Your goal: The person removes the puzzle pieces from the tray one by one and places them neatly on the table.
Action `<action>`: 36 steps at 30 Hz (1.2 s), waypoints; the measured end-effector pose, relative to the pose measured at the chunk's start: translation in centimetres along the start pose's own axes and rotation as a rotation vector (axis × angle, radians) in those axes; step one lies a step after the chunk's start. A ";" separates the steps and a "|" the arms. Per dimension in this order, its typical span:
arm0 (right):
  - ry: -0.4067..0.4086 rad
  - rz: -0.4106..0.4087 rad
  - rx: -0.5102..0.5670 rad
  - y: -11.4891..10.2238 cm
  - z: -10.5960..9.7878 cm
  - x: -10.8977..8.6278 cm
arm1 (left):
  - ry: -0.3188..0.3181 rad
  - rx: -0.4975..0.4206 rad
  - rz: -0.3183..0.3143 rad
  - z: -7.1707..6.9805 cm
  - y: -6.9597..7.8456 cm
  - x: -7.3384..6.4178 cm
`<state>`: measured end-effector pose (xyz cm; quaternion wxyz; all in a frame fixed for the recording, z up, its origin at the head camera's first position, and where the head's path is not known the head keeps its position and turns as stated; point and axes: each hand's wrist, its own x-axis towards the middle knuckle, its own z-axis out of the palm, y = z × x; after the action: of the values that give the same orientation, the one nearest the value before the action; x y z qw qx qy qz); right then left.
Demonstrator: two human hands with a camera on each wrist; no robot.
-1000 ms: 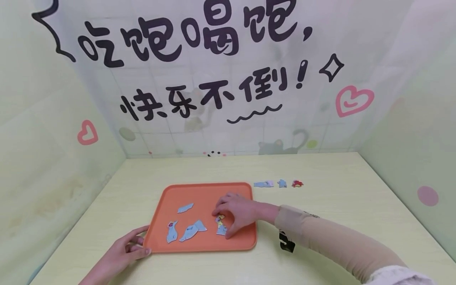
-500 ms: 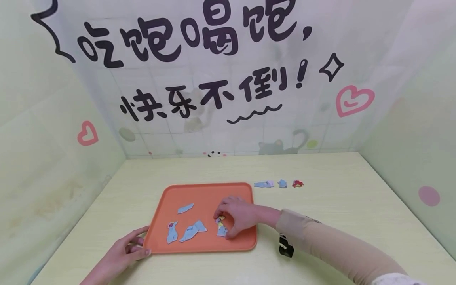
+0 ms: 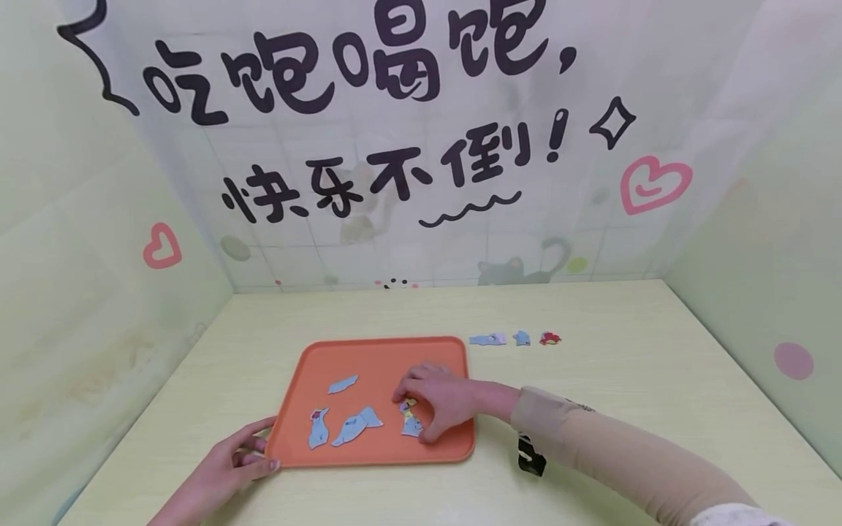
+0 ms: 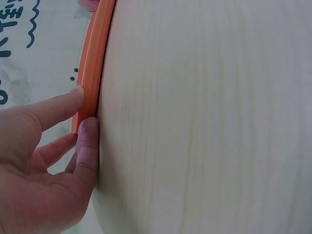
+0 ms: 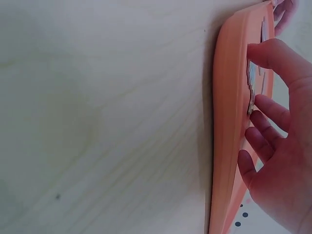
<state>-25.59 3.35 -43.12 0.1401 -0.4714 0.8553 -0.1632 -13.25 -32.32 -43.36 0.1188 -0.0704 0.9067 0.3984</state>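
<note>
An orange tray (image 3: 368, 354) lies on the table. My left hand (image 3: 240, 453) grips its near left corner; in the left wrist view, the thumb and fingers of that hand (image 4: 53, 165) pinch the rim. Over the tray's right side, my right hand (image 3: 444, 398) holds a flat blue-and-yellow puzzle piece (image 3: 411, 422) between thumb and fingers, low against the tray. Its right edge is hidden by the hand. Left of it lie joined light-blue puzzle pieces (image 3: 358, 425), a blue piece with a red patch (image 3: 319, 431) and a plain blue piece (image 3: 343, 384).
Behind the tray's right corner, a long blue-and-pink piece (image 3: 488, 340), a small blue piece (image 3: 522, 338) and a red-and-yellow piece (image 3: 550, 338) lie in a row on the pale table (image 3: 592, 307). Printed cloth walls stand at the back and sides. A black strap hangs under the right forearm.
My right hand and the blue-and-yellow puzzle piece have shifted very slightly to the right. The left hand, the tray and the other pieces stay put.
</note>
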 end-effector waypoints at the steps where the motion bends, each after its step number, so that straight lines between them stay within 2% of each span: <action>1: 0.000 -0.002 0.009 0.0 0.0 0.0 | -0.001 0.000 0.000 0.0 0.0 0.0; 9: -0.010 0.003 0.016 0.2 -0.3 0.1 | -0.010 -0.016 0.002 -0.1 0.1 0.0; 19: -0.029 -0.062 0.057 0.9 -0.8 -0.2 | -0.007 -0.008 -0.008 0.0 0.3 0.1; 24: -0.019 -0.062 0.092 1.2 -1.2 -0.5 | -0.006 -0.013 -0.001 0.0 0.3 0.0; 36: 0.030 -0.056 0.082 1.9 -2.7 -1.3 | -0.015 0.001 -0.013 0.0 0.2 0.1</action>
<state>-27.40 5.83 -41.29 0.1419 -0.4867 0.8363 -0.2088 -13.40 -32.22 -43.24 0.1284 -0.0731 0.9056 0.3976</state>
